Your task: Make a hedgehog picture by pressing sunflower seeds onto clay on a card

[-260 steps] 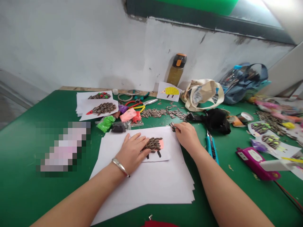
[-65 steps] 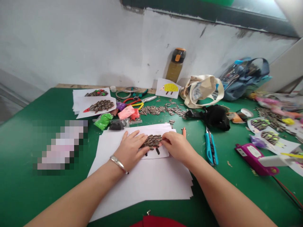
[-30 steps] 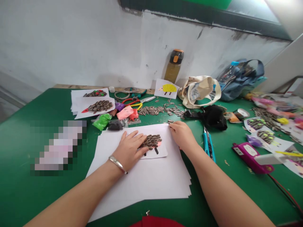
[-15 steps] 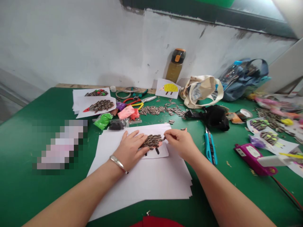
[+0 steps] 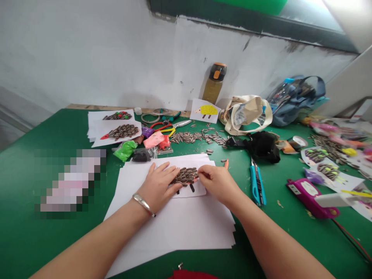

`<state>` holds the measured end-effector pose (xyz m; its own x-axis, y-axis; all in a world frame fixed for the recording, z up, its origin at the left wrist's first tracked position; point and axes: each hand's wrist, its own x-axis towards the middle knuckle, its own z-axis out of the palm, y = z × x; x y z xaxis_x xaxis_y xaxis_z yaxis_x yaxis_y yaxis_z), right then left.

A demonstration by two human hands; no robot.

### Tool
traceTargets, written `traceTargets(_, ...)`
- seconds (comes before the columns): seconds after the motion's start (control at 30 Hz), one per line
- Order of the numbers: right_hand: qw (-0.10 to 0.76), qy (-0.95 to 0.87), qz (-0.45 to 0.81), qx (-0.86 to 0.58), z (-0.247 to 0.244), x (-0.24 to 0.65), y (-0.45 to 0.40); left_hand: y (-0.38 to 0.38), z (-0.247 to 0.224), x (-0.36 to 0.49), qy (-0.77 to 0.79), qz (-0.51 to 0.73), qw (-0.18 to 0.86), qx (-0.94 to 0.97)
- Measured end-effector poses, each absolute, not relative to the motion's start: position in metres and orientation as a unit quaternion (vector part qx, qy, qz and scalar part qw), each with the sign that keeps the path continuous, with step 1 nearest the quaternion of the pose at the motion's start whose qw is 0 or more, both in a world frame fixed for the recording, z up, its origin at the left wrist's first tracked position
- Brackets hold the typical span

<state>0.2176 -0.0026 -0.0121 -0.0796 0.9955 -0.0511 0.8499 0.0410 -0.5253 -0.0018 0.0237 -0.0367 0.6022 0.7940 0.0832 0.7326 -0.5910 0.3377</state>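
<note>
L. hand [image 5: 159, 182], grip slack, splayed on smooth white paper card [image 5: 200, 191] w/ overlapping brown teardrop seeds [image 5: 186, 175]; R. hand [image 5: 219, 183] curled at their edge, can't tell grip.

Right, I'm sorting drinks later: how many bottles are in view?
2: one orange-topped bottle by the wall, one blue-capped bottle at the blue bag. The bag could hide more.

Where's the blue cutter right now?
Head view, right of centre: the blue cutter lies on the green table between the right hand and the magenta device, its blade end toward the black strap.
</note>
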Motion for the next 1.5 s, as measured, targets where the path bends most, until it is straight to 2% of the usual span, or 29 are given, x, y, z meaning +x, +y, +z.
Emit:
traceTargets(0.57, 0.077, -0.71, 0.168, -0.68, -0.013, 0.216, -0.001, 0.024, -0.039, -0.002, 0.43, 0.129, 0.131, 0.884)
traceTargets(1.5, 0.066, -0.681, 0.177, -0.708, -0.017, 0.207, 0.004, 0.026, -0.035, 0.001, 0.433, 0.111, 0.131, 0.885)
